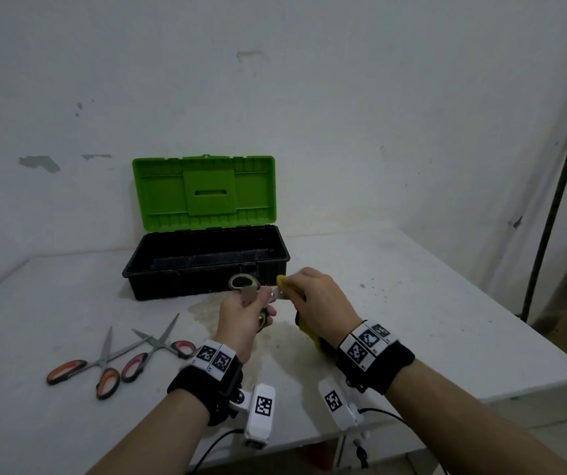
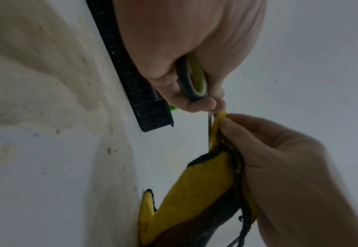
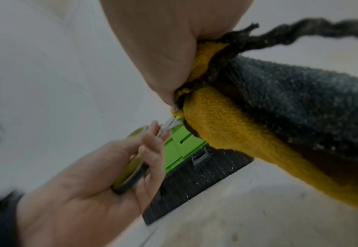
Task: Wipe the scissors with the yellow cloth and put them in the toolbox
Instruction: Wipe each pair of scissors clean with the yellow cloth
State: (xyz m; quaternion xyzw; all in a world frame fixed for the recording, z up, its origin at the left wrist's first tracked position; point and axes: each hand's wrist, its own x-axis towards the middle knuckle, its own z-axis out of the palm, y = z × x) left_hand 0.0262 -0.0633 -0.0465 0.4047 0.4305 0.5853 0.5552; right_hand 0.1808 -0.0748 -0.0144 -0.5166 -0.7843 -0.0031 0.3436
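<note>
My left hand (image 1: 241,313) grips the green-and-grey handles of a pair of scissors (image 1: 245,284), held above the table in front of the toolbox (image 1: 206,258). In the left wrist view the handle (image 2: 194,78) runs through my curled fingers. My right hand (image 1: 316,296) pinches the yellow cloth (image 1: 309,329) around the blade, close to the pivot. The cloth (image 2: 197,183) hangs down from that hand, yellow on one side and dark on the other (image 3: 247,127). Most of the blade is hidden inside the cloth. The toolbox is black, with its green lid (image 1: 205,193) standing open.
Two more pairs of scissors lie at the left of the white table (image 1: 429,303): one with orange handles (image 1: 85,368), one with pink handles (image 1: 153,347). A yellowish stain (image 1: 206,310) spreads under my hands. A dark pole (image 1: 552,214) leans at the right, beyond the table edge.
</note>
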